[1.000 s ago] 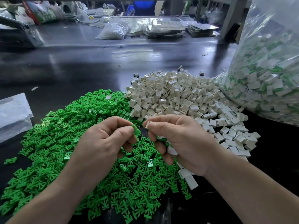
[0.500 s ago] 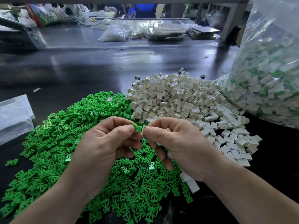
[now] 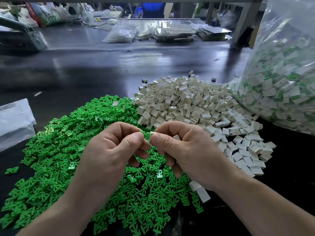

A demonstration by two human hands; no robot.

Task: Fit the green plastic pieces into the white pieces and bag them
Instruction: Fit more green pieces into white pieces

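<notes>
A dark, glossy surface (image 3: 85, 74) is stretching away from the person. A clear bag (image 3: 286, 79) is standing along its right edge, bulging with white pieces that are showing green inside. A green pile (image 3: 56, 142) is spreading across the near left part of the surface and reaching its near edge. A white pile (image 3: 187, 103) is lying just beyond and to the right, touching the green pile on one side and the bag on the other. A flat plastic sheet (image 3: 13, 121) is lying at the left edge.

Both hands are hovering above the near part of the green pile with their fingers curled. The left hand (image 3: 109, 154) is pinching a green piece (image 3: 145, 134) between thumb and forefinger. The right hand (image 3: 189, 150) is pinching a white piece (image 3: 153, 133) the same way. The two pieces are meeting end to end between the fingertips; how far the green one is sitting inside the white one is not clear.
</notes>
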